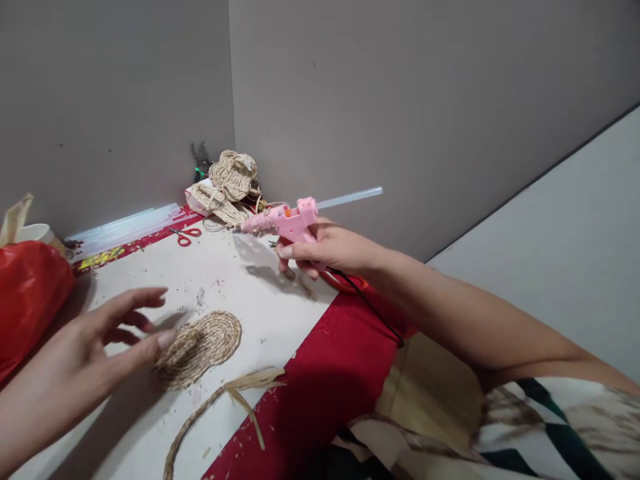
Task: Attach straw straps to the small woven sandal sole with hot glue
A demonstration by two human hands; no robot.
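Note:
My right hand (315,248) grips a pink hot glue gun (285,223) by its handle, nozzle pointing left above the table. A clear glue stick (350,198) sticks out of its back. My left hand (120,333) hovers with fingers apart at the left end of a coiled woven straw piece (215,347), shaped like a slipper sole. The thumb overlaps its edge; whether it touches I cannot tell. A braided straw cord (193,420) with loose, frayed ends lies nearer me, to the right of that piece.
Several clear glue sticks (130,227) lie along the back edge, near red-handled scissors (186,237). Woven straw pieces (233,177) and pruning shears (201,160) sit in the corner against grey walls. A red plastic bag (30,293) stands at left. The gun's black cable (373,307) hangs rightward.

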